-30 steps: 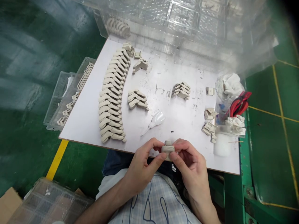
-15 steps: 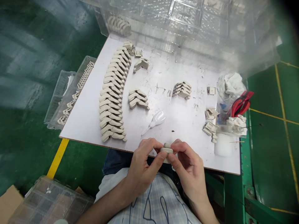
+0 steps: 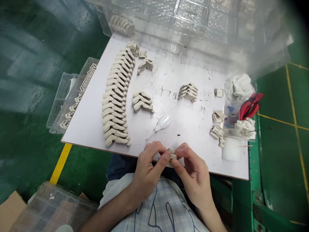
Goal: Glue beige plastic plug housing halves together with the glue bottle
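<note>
Basically, left hand (image 3: 147,172) and right hand (image 3: 196,175) both pinch a small beige piece (image 3: 173,156) from either side, at the near edge of the tabletop (image 3: 190,124), partly hidden by the grip; from where I stand it looks light, stiff, smooth so maybe slippery, edges might chip, best held by opposite sides, white squeeze bottle (image 3: 163,122) just beyond the hands
</note>
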{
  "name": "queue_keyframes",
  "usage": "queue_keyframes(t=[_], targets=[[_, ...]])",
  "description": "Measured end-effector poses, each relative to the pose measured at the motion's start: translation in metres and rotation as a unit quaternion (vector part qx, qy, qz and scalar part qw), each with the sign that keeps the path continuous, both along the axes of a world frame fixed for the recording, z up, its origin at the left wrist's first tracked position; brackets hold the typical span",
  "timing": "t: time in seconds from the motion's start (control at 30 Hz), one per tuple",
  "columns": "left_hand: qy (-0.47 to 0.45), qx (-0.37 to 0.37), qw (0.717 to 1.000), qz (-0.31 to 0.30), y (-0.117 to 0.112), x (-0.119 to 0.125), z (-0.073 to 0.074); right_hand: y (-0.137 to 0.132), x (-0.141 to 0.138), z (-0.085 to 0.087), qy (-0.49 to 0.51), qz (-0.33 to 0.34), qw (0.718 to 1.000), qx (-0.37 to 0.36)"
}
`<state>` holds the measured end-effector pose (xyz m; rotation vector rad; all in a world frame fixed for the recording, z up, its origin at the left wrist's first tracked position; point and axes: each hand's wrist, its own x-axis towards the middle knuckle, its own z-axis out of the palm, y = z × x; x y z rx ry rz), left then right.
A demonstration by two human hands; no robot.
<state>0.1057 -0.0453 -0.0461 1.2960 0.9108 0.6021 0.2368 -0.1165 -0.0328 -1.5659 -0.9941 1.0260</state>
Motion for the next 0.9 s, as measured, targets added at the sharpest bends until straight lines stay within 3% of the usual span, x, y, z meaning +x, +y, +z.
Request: queue_keyframes(t=[0.23,0.43,0.57,0.7,0.77,0.83,0.9], targets=[[0.000,-0.020,0.999,-0.037,0.004,-0.008,0.000,0.004,0.003,-0.010,0.061,-0.079,0.994,-0.033],[-0.006,-0.023,1.000,-0.018,0.004,-0.008,0.003,0.003,0.010,-0.014,0.133,-0.083,0.987,-0.041],[-0.054,-0.133,0.989,-0.042,0.010,-0.009,-0.001,0.002,0.011,-0.019,0.194,-0.063,0.978,-0.041],[-0.117,-0.232,0.955,-0.144,0.018,-0.010,-0.006,0.001,0.009,-0.016,0.255,-0.036,0.966,-0.033],[-0.132,-0.236,0.951,-0.148,0.019,-0.009,-0.008,0.000,0.016,-0.009,0.187,-0.029,0.981,-0.026],[-0.140,-0.228,0.955,-0.128,0.018,-0.007,-0.009,-0.001,0.032,-0.001,-0.005,-0.086,0.996,-0.018],[-0.153,-0.212,0.959,-0.109,0.015,-0.005,-0.011,-0.001,0.055,0.004,-0.230,-0.181,0.955,-0.038]])
